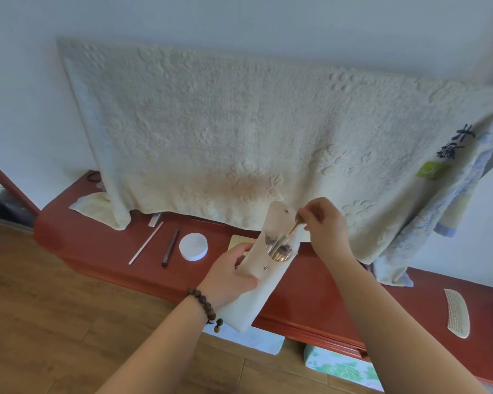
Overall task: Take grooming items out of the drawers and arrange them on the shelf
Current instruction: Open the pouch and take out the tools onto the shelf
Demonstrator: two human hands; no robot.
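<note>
The pouch (264, 268), flap open, is held tilted above the red shelf (319, 282), gripped round its middle by the left hand (229, 275). The right hand (326, 223) pinches one slim metal tool (292, 229) at the pouch mouth, partly drawn out. Risk, as judged: the tilt could spill the remaining tools, whose number cannot be told. On the shelf: one round white tin (193, 246), one white stick (145, 243), one dark stick (170, 247), one comb (457, 312).
</note>
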